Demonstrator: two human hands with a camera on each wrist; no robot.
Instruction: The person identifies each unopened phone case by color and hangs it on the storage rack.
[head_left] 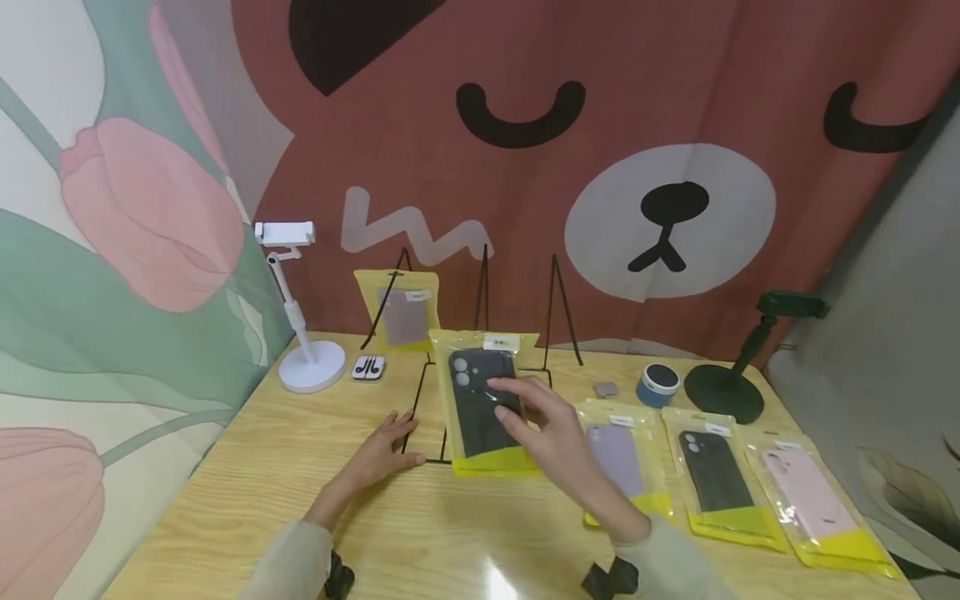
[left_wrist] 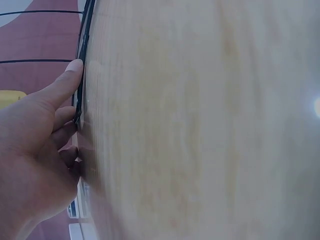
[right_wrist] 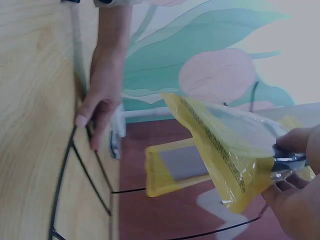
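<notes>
My right hand (head_left: 558,437) holds a clear-and-yellow pouch with a black phone case (head_left: 474,417) in it. In the right wrist view, thumb and fingers of the right hand (right_wrist: 295,200) grip the side of the pouch (right_wrist: 220,145), which is off the table. The pouch is in front of a black wire rack (head_left: 438,461) and hides part of it. On the table, my left hand (head_left: 377,454) touches the rack's front left corner, fingers extended. The left wrist view shows that hand (left_wrist: 30,145) against the black wire (left_wrist: 82,65). A pouch with a lilac phone case (head_left: 405,317) hangs on the rack's left arm.
Several pouched cases lie at right: lilac (head_left: 615,458), black (head_left: 716,471) and pink (head_left: 810,492). Behind them are a blue speaker (head_left: 658,385) and a dark green stand (head_left: 724,393). A white stand (head_left: 312,367) and boxed earphones (head_left: 368,368) are at left.
</notes>
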